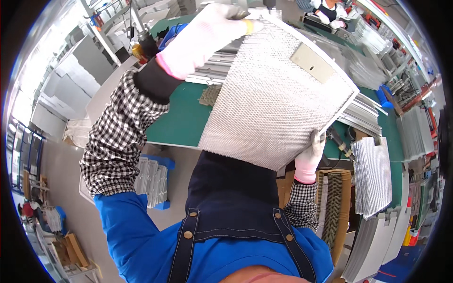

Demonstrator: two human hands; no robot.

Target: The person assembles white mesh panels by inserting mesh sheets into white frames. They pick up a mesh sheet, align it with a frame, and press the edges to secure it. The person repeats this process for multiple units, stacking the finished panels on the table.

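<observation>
A large silvery mesh panel (259,99) is held up tilted in front of me, over the near edge of the green workbench (177,120). White frame strips (309,40) run along its far right and right sides, while the left and near edges show bare mesh. A beige plate (311,62) with a small slot sits by the far right strip. My left hand (217,28), in a white glove, is closed on the panel's far corner. At the right edge near me, my gloved right hand (310,158) grips the panel, its fingers partly hidden behind it.
Metal strips (363,115) lie on the bench to the right, beside a dark cylindrical tool (339,141). Stacked mesh panels (372,177) stand at the right, near a cardboard box (344,188). A blue crate (165,162) is below left. Another person (330,12) works across the bench.
</observation>
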